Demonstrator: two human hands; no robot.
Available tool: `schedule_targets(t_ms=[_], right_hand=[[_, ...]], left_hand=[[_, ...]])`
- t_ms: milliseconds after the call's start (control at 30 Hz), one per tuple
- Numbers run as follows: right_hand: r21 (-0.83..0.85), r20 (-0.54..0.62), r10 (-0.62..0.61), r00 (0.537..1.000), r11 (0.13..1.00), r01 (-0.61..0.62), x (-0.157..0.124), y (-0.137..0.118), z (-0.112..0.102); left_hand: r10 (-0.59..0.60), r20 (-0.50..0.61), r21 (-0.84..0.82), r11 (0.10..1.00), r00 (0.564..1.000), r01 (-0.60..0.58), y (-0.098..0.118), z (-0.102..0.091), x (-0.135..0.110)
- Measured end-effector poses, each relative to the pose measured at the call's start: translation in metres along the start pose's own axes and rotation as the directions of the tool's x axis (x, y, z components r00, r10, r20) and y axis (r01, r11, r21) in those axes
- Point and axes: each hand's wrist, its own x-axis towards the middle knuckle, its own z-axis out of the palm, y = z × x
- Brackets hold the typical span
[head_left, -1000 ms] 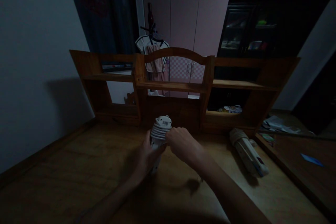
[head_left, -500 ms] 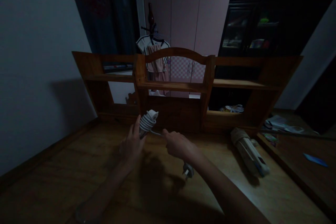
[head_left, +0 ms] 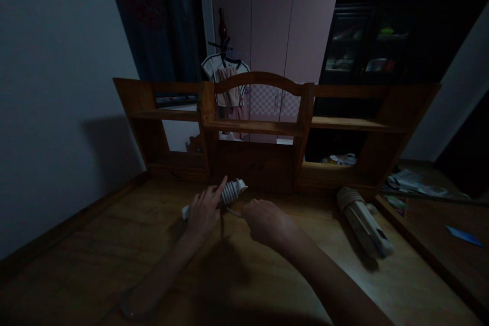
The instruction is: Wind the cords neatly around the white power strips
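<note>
My left hand [head_left: 204, 210] is closed around a white power strip [head_left: 186, 212], held tilted above the wooden surface. One end of the strip shows left of the hand, and the other points to the right. Several turns of white cord [head_left: 229, 192] are wound round that right end. A short length of the cord runs from the coil to my right hand [head_left: 267, 221], whose fingers are curled shut on it. The plug on the cord is hidden now.
A second, cream-coloured power strip [head_left: 362, 226] with cord wrapped at one end lies at the right. A wooden shelf unit [head_left: 255, 126] stands along the back. A blue packet [head_left: 463, 235] lies beyond the raised edge [head_left: 424, 262]. The wall [head_left: 57, 137] bounds the left side.
The power strip has turned from pointing steeply up to lying flatter, its coiled end now lower and further right. My right hand has shifted slightly down and right; the plug has gone from view.
</note>
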Motion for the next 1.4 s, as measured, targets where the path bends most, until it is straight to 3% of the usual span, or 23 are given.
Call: schedule_targets(t_ms=[200,367,533,700,867,1100,1233,1400], right_hand=[[0.039,0.112,-0.173,0.979,0.985,0.17,-0.001,0.003,-0.007],[0.08,0.042,-0.232,0.972,0.97,0.229,-0.006,0.015,-0.017],[0.008,0.018,-0.116,0.993,0.993,0.116,-0.019,0.021,-0.028],[-0.063,0.007,0.001,1.0,0.998,-0.001,-0.024,0.019,-0.038],[-0.045,-0.052,-0.016,0.999,0.999,0.013,-0.025,0.02,-0.043],[0.041,-0.189,0.071,0.979,0.997,-0.065,-0.026,0.052,-0.058],[0.207,-0.197,0.045,0.979,0.978,-0.004,-0.031,0.074,-0.064],[0.348,-0.22,-0.061,0.974,0.928,0.137,-0.037,0.076,-0.069]], left_hand=[[0.128,0.067,0.019,0.991,0.99,-0.13,0.014,0.007,-0.004],[0.219,0.064,0.079,0.971,0.974,-0.224,0.021,0.01,-0.006],[0.267,0.05,0.096,0.958,0.963,-0.27,0.023,0.015,-0.006],[0.313,0.016,0.082,0.946,0.95,-0.313,0.027,0.004,-0.005],[0.365,-0.019,0.097,0.927,0.931,-0.361,0.031,-0.003,-0.006],[0.459,-0.077,0.071,0.888,0.885,-0.455,0.038,-0.007,-0.014],[0.516,-0.176,0.064,0.856,0.839,-0.513,0.042,-0.006,-0.017],[0.578,-0.243,0.036,0.808,0.779,-0.588,0.046,-0.008,-0.019]])
